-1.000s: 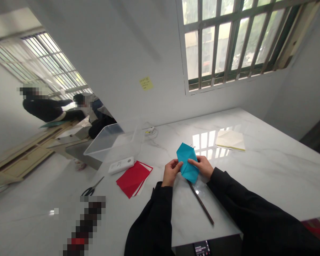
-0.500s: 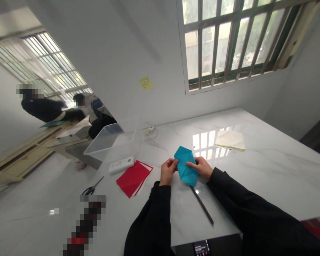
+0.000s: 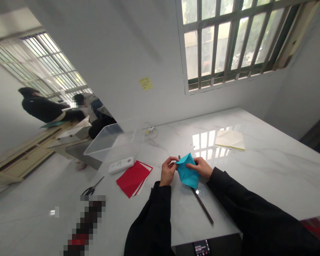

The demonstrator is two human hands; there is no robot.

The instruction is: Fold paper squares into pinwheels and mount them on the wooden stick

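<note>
A folded piece of turquoise origami paper [image 3: 187, 173] is held above the white marble table [image 3: 256, 142], a kite-like shape with its point toward me. My left hand [image 3: 168, 171] pinches its left corner between finger and thumb. My right hand [image 3: 202, 168] grips the right corner. Under the paper lies a thin dark stick [image 3: 201, 205], its far end showing just past the paper. Black sleeves cover both my forearms.
To the left lie a stack of red paper [image 3: 132, 179], scissors [image 3: 92, 188], a white device [image 3: 121, 165] and a clear plastic bin [image 3: 112, 143]. Cream paper [image 3: 230, 140] lies to the right. Two people [image 3: 50, 108] sit beyond the table's left side.
The turquoise paper has dropped lower and its far point has flattened, so the shape looks wider and shorter. Both hands have shifted slightly toward me with it.
</note>
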